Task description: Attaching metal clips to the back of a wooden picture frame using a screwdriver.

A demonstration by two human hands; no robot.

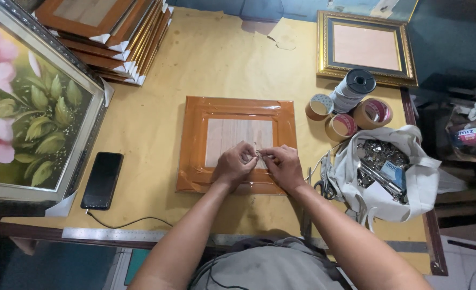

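A picture frame (195, 139) wrapped in shiny orange-brown plastic lies face down in the middle of the yellow-covered table, its pale wooden back panel (232, 134) showing. Both hands meet over the frame's lower edge. My left hand (233, 164) and my right hand (282, 165) pinch a small metal piece (259, 153) between their fingertips, just above the panel's lower right part. The piece is tiny and mostly hidden by the fingers.
A flower painting (28, 107) leans at left beside a stack of frames (114, 37). A black phone (102, 180) with cable, a steel ruler (114, 234), tape rolls (356, 115), a cord spool (353, 88), scissors (324, 188), a white bag of metal hardware (410, 177) and a gold frame (364, 48) surround the work.
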